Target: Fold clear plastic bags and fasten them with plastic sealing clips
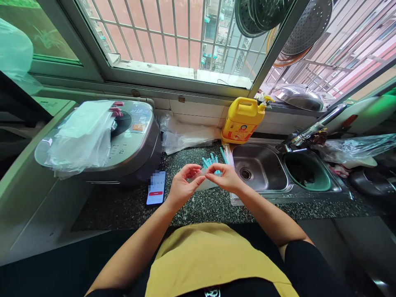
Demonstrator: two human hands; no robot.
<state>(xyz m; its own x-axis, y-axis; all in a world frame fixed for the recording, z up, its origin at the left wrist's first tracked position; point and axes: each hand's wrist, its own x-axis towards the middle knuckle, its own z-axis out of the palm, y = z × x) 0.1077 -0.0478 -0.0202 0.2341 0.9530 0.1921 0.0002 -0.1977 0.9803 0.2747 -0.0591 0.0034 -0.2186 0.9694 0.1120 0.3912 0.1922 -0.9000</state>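
**While both hands meet over thin film, teal sticks sit loose behind them**

As far as this view shows, it's mid-job. Left hand (pixel 185 185): thumb and index drawn close together, other fingers curled. Right hand (pixel 225 178): fingertips pinched in, right up against the left's. Looks like a film edge is between them, but too thin to confirm; can't tell if either has a firm grip.

Translucent film (pixel 206 184) lies just under the hands, over the speckled surface (pixel 193 210), left of the sink (pixel 269 165). Teal sticks (pixel 212 158) are bunched just beyond the fingertips, one lying apart by the sink edge. Can't see any of them on the film.

Status, my read: sticks and film are within reach, handling of the film is under way. Nothing finished is visible at the hands, and the sticks look unused.

Off to the left, clear bags (pixel 88 128) with pink pieces (pixel 116 111) at one edge lie on the cooker (pixel 140 165). Can't tell if they're part of this. Phone (pixel 156 189) lies left of the left hand, screen lit.
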